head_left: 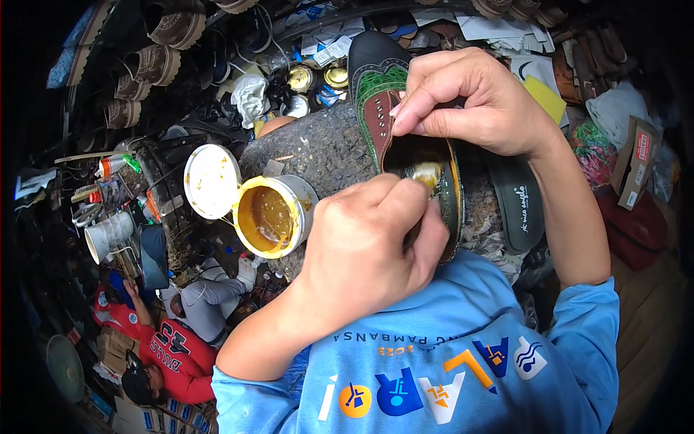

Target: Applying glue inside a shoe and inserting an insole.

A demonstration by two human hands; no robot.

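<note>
A shoe (pixel 379 116) with a black toe, green stitched panel and maroon eyelet piece lies before me, its toe pointing away. My right hand (pixel 470 101) pinches the edge of the shoe's opening between thumb and fingers. Closed in a fist, my left hand (pixel 372 235) holds a glue applicator (pixel 427 173) at the opening. Its whitish end is smeared yellow; the handle is hidden in my fingers. To the left stands an open tub (pixel 273 215) of amber glue, its white lid (pixel 211 181) tipped out beside it. A dark insole (pixel 517 210) lies right of the shoe.
The shoe and tub rest on a rough grey block (pixel 318 148). Open tins (pixel 301 79) and crumpled white paper (pixel 250 100) lie beyond. Brown shoes (pixel 156 65) line the far left. A person in red (pixel 173 362) is at lower left. A cardboard box (pixel 636 163) stands right.
</note>
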